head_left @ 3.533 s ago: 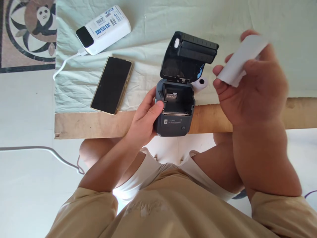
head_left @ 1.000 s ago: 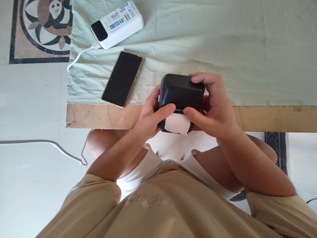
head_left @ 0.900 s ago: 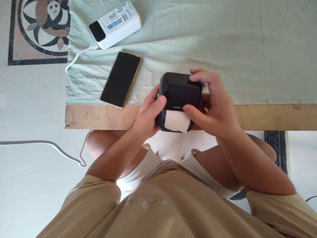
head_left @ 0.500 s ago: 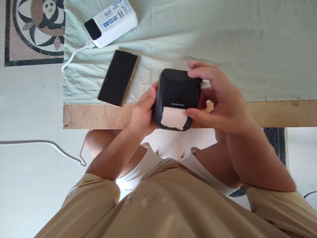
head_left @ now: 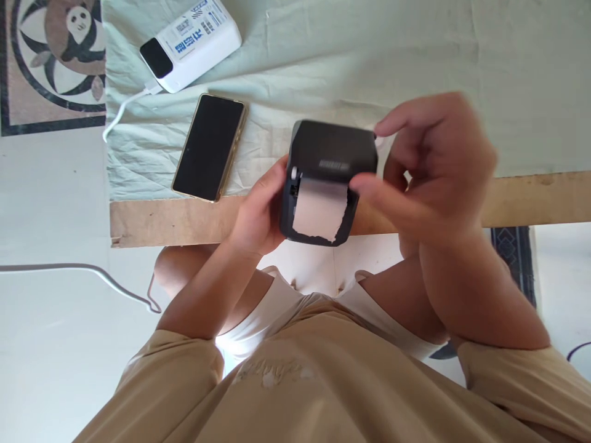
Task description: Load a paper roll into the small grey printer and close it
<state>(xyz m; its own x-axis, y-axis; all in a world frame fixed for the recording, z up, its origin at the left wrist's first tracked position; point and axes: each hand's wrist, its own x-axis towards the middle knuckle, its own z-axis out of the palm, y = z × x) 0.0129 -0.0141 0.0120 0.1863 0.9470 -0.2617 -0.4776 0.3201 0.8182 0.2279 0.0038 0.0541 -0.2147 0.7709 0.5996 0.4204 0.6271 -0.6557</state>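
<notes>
Black printer sits at the board's edge, left hand gripping its side, right hand half-open, fingertips touching it, bare cloth beyond.

I see a loose tan short-sleeved shirt across my chest, its fabric slightly creased with a faint worn patch near the middle. Below it, white shorts cover my thighs. My forearms are bare, and neither my left hand nor my right hand wears rings or a watch.

Right hand is motion-blurred; its grip cannot be told.
</notes>
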